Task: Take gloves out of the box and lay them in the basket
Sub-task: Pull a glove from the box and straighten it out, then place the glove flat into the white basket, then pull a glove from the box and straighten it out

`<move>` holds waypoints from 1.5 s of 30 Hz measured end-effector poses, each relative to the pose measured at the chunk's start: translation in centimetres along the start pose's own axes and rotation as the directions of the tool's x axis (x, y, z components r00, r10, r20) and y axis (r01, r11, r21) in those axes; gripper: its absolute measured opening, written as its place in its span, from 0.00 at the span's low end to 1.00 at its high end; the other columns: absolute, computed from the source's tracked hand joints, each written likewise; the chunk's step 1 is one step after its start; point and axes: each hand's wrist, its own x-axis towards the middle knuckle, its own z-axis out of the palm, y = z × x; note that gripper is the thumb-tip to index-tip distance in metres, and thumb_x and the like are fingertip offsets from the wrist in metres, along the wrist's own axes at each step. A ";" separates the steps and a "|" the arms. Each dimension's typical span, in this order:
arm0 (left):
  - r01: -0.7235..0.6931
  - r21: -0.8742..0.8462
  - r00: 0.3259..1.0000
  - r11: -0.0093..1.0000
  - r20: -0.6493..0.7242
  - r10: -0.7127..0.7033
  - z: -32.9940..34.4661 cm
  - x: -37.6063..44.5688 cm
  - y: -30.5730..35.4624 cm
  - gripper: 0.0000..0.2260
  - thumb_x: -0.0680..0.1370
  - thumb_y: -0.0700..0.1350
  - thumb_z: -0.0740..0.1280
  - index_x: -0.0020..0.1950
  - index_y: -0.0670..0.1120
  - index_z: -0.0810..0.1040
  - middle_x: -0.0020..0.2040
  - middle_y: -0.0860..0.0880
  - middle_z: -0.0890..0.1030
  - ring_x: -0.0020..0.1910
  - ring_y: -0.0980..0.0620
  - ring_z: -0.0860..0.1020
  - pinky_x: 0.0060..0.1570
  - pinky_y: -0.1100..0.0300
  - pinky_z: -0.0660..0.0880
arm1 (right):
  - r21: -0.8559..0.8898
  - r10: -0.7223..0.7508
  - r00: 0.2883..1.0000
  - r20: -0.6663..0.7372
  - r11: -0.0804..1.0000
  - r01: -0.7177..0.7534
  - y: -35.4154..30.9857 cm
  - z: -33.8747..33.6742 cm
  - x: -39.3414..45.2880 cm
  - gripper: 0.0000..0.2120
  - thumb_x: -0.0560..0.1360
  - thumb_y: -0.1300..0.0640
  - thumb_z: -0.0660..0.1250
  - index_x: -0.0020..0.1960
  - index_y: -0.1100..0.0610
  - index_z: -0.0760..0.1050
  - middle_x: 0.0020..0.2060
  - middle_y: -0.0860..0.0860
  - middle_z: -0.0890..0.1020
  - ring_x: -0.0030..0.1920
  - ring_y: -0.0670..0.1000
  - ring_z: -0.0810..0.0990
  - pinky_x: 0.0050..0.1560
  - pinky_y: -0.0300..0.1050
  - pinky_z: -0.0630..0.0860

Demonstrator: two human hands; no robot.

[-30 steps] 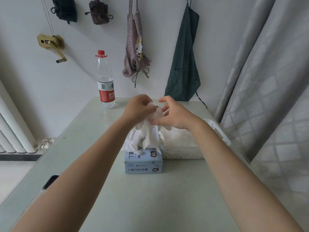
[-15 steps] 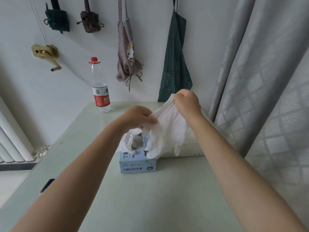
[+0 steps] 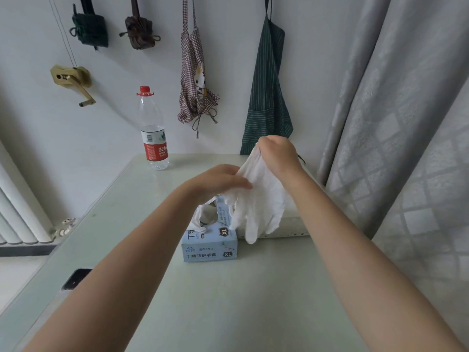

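While your right hand (image 3: pixel 275 154) pinches the cuff of the white nitrile glove (image 3: pixel 256 196) up above the white perforated basket (image 3: pixel 289 226), your left hand (image 3: pixel 218 180) grips the same glove lower down at its left edge, fingers curled onto it. Half a second ago the picture was nearly the same; a second ago both of your hands were bunched together right over the box with the glove still crumpled between them, and since then it has been drawn out and hangs open, fingertips dangling just in front of the basket wall. Beside the basket's left end, the pale blue XL glove box (image 3: pixel 210 246) sits on the bench (image 3: pixel 228 301), another glove (image 3: pixel 200 218) poking out of its slot. A water bottle (image 3: pixel 153 130) stands at the far edge, and a green striped apron (image 3: pixel 266 97) hangs on the wall behind
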 end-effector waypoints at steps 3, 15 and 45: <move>0.114 -0.164 0.993 0.980 -0.007 -0.117 0.3 0.8 -1.7 0.14 0.75 0.45 0.71 0.57 0.40 0.80 0.53 0.43 0.84 0.53 0.44 0.82 0.58 0.51 0.77 | 0.022 0.046 0.994 -0.097 0.999 -0.044 1.6 -0.6 0.9 0.15 0.75 0.59 0.57 0.33 0.53 0.56 0.27 0.47 0.60 0.27 0.47 0.58 0.27 0.42 0.57; 0.219 0.195 0.875 0.956 -0.473 -0.103 -1.6 7.9 -0.1 0.09 0.73 0.45 0.73 0.51 0.46 0.79 0.42 0.48 0.82 0.35 0.52 0.79 0.35 0.63 0.77 | -0.097 0.337 0.941 -0.041 0.936 -0.339 12.0 -2.9 5.2 0.14 0.82 0.56 0.55 0.40 0.60 0.70 0.35 0.54 0.72 0.29 0.55 0.75 0.22 0.39 0.75; 0.170 0.551 0.903 0.817 -0.419 0.095 0.8 6.5 -4.8 0.08 0.78 0.45 0.64 0.52 0.49 0.83 0.52 0.50 0.83 0.50 0.50 0.79 0.51 0.57 0.76 | -0.505 -0.088 0.985 0.148 0.850 0.152 11.9 1.8 2.6 0.07 0.79 0.57 0.60 0.47 0.57 0.75 0.45 0.50 0.76 0.42 0.52 0.76 0.38 0.44 0.71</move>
